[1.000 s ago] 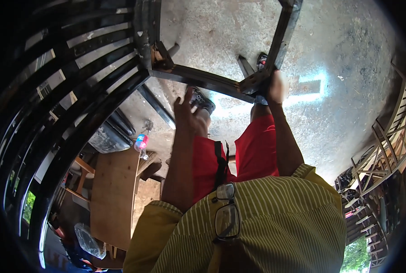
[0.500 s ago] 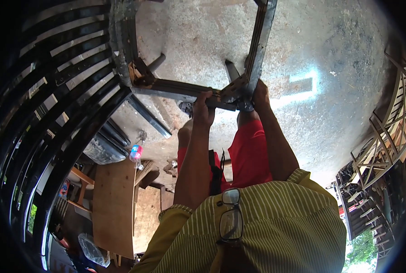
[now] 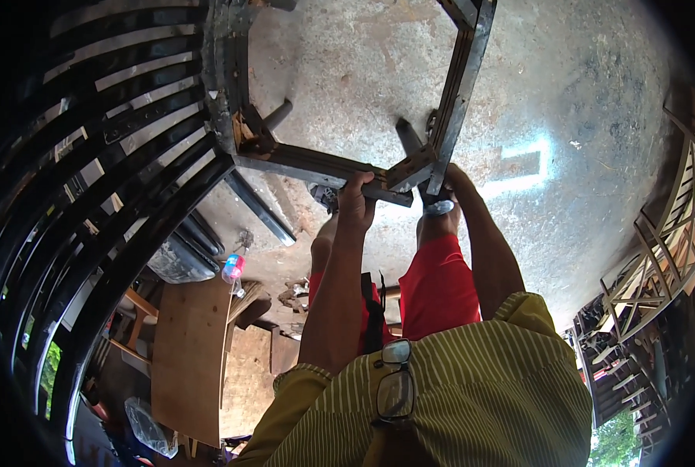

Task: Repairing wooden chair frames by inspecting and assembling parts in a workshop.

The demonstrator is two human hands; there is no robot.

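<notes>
A dark wooden chair frame [image 3: 305,165] stands before me, its seat opening bare to the floor. My left hand [image 3: 356,204] grips the near rail close to its right end, thumb on top. My right hand [image 3: 460,185] is closed round the near right corner, where the side rail [image 3: 463,89] meets a leg [image 3: 439,208]; its fingers are partly hidden behind the wood. A short diagonal brace [image 3: 411,168] spans that corner inside. Between the near rail's end and the leg shows a narrow gap.
Curved dark slats [image 3: 141,117] rise along the left. Below them are a plywood sheet [image 3: 188,362], a pink-and-blue bottle [image 3: 234,268] and a loose dark bar [image 3: 260,208]. Wooden frames [image 3: 663,245] are stacked at the far right. Eyeglasses [image 3: 396,381] hang on my shirt.
The whole view has shifted slightly, so chair and floor sit a little lower and further right. Both hands keep their hold at the same corner.
</notes>
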